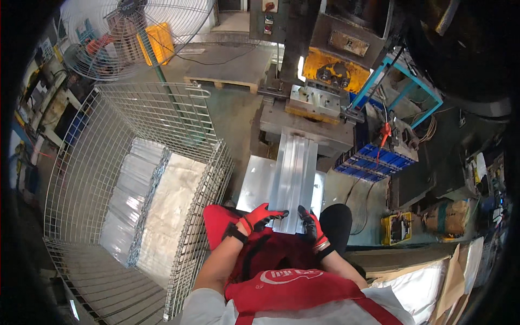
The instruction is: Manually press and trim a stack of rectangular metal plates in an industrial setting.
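A long ribbed aluminium profile [293, 181] stretches away from my lap, its far end at the front of the press bed [306, 129]. At its near end my left hand [261, 218], in a red and black glove, is closed on the left edge. My right hand [312, 227], gloved the same way, grips the right edge, with its thumb on top. Under the profile lies a flat shiny metal surface [255, 181], partly covered by it. Beyond the far end sits the metal die block [315, 101] of the press.
On my left stands a wire mesh cage [219, 162] holding stacked shiny profiles [130, 189] and a pale sheet [176, 214]. A large fan [132, 40] is behind it. Right of the press are a blue crate [374, 161] and a yellow bin [396, 228]. Opened cardboard [460, 276] lies near right.
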